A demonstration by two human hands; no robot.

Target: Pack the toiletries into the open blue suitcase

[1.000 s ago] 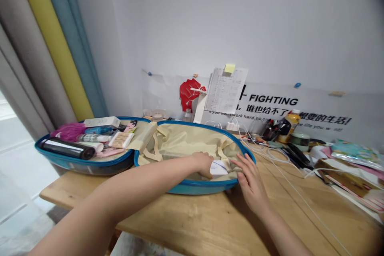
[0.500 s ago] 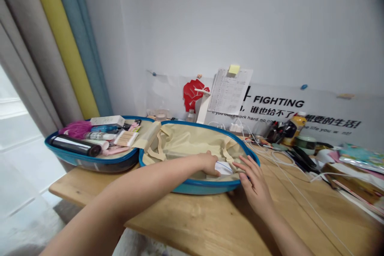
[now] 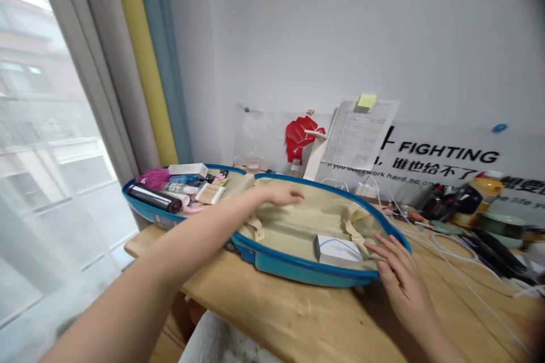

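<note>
Blue suitcase (image 3: 306, 270): open on the wooden table (image 3: 272, 300), beige lining (image 3: 306, 210) showing.
White box (image 3: 338, 250): on the lining, by the front rim.
Left hand (image 3: 281, 195): fingers narrow, empty, over the lining.
Right hand (image 3: 402, 281): fingers wide, empty, just beside the box.

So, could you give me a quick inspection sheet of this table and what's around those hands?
Surface: light wooden plank table.
Job's things: open blue hard-shell suitcase with beige fabric lining; white box with blue lines lying on the lining.
Clutter: black flask and pink bath puff in the suitcase's other half; yellow plastic bottle at right.
Grips: left hand open above the lining; right hand open at the near rim, beside the box.
Cables: thin white cables across the table's right side.
Surroundings: grey, yellow and blue curtains; window; black-lettered "FIGHTING" poster.
</note>
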